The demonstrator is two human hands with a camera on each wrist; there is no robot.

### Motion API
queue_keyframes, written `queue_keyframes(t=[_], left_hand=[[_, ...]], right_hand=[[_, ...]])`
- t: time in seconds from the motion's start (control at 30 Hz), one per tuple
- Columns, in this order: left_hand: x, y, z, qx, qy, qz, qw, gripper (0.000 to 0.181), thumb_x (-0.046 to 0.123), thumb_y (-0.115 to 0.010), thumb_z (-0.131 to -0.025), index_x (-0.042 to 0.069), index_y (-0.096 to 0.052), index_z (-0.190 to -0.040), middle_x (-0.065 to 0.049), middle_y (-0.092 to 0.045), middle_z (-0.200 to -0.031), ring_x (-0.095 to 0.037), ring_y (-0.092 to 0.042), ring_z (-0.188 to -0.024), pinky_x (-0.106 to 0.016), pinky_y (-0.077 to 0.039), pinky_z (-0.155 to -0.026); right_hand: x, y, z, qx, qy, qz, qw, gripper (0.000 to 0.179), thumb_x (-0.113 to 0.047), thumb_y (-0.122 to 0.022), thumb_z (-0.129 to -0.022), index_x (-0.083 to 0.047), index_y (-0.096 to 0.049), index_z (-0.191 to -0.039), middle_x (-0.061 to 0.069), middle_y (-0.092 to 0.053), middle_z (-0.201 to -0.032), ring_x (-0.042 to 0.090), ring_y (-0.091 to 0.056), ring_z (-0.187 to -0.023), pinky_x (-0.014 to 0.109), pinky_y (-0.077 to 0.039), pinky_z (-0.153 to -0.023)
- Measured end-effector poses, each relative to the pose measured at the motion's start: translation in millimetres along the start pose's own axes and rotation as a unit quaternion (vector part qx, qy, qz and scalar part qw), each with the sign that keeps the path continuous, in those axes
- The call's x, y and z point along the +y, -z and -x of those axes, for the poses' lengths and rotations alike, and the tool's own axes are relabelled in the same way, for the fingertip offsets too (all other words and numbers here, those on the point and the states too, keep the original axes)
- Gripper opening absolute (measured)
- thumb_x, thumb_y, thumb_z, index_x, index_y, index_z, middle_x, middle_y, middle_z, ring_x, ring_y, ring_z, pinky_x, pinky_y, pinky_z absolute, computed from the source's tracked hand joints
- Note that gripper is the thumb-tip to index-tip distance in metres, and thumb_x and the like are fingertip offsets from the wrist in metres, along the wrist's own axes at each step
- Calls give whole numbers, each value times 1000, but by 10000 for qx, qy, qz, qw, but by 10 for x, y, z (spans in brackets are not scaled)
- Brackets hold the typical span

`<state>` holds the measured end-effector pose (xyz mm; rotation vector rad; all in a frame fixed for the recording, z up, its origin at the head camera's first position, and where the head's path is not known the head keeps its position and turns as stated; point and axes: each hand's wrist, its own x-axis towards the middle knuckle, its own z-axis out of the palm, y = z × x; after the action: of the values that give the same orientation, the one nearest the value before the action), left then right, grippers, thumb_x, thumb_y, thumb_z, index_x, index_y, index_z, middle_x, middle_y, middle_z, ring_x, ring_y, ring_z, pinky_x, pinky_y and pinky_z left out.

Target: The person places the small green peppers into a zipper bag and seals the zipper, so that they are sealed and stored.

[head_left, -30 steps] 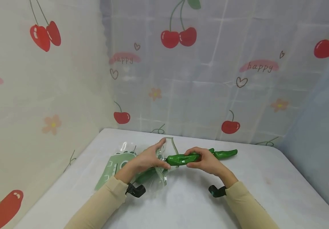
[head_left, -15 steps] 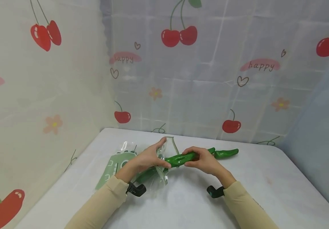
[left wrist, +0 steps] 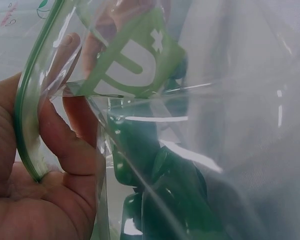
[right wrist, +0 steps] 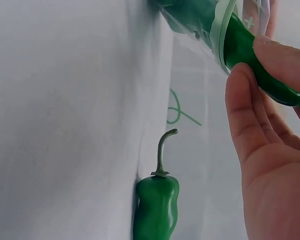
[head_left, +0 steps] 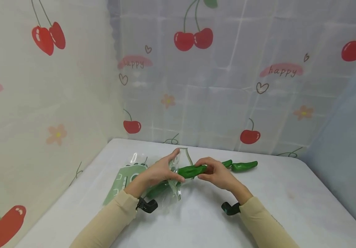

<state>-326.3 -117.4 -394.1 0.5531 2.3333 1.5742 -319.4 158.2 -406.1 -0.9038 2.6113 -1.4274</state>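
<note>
My left hand (head_left: 159, 171) grips the mouth of a clear zip bag (head_left: 122, 181) with a green cartoon print, spreading it. Between thumb and fingers my right hand (head_left: 215, 175) pinches the tip end of a glossy green pepper (head_left: 191, 171); the other end is inside the bag's mouth. The right wrist view shows the held pepper (right wrist: 242, 47) passing the green zip rim (right wrist: 221, 32). Several green peppers (left wrist: 175, 195) show through the plastic in the left wrist view. My left fingers are partly hidden behind the bag.
Right of my right hand, a green pepper (head_left: 244, 166) lies on the white tabletop (head_left: 289, 199). Another pepper (head_left: 227, 163) beside it is partly hidden by that hand. A cherry-print curtain (head_left: 209, 103) stands behind the table's far edge.
My right hand has shifted slightly left, and the held pepper has slid farther into the bag, its tip now showing at the fingers. My left hand has stayed put on the bag.
</note>
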Motion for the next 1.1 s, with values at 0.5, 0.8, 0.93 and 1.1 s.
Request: queue_keyframes(t=[0.5, 0.8, 0.93, 1.1], left_hand=[[-29, -13, 27, -4, -64, 108, 9999, 123, 19, -96, -73, 30, -16, -167, 7, -11, -174, -26, -9, -161, -59, -22, -125], [-22, -13, 19, -46, -114, 176, 9998, 122, 15, -94, -75, 28, -14, -167, 8, -11, -174, -25, -10, -160, -55, -29, -123], [-7, -9, 24, -82, -138, 298, 9994, 123, 16, -94, -75, 29, -14, -167, 9, -10, -174, -24, -11, -159, -53, -35, -120], [-12, -17, 33, -31, -113, 221, 9997, 123, 17, -95, -74, 30, -15, -167, 7, -10, -174, -24, -13, -159, -53, -34, -120]], right_hand=[[-11, -77, -1, 180, -241, 166, 9994, 46, -20, -75, -96, -18, -61, -140, 9, -67, -131, 21, -70, -103, 31, -59, -84], [-33, -110, -45, 335, -422, -219, 9983, 40, -13, -71, -98, -12, -56, -134, 15, -67, -136, 25, -71, -113, 36, -60, -92], [-50, -139, -60, 366, -473, -258, 9979, 34, -15, -71, -98, -12, -56, -129, 17, -69, -134, 26, -71, -118, 41, -58, -96], [-45, -199, -72, 332, -494, -133, 9981, 25, -18, -72, -98, -11, -61, -120, 11, -77, -118, 18, -73, -106, 37, -58, -91]])
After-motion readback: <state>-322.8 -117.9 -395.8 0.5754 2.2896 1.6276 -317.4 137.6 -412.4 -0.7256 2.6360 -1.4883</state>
